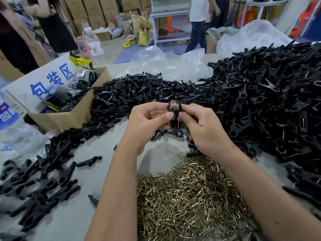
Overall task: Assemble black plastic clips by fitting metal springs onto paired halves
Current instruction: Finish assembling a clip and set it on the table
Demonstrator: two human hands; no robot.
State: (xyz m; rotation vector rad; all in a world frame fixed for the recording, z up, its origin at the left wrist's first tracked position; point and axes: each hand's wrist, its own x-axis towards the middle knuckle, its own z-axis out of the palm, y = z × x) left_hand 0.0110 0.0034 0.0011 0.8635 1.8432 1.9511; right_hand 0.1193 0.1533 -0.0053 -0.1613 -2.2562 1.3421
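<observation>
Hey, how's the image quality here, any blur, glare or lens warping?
Head view: wide-angle bending curves the table edge; loose clip halves at lower left smear with blur; the held clip is fairly sharp; light glints off the spring pile and the plastic bags.

Black clip halves [260, 94], brassy gold springs [189, 197], pale grey tabletop [69, 214], brown cardboard box [69, 117], white sign [34, 84] with blue characters.

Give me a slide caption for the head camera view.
Both hands hold paired black clip halves above a pile of metal springs.
</observation>
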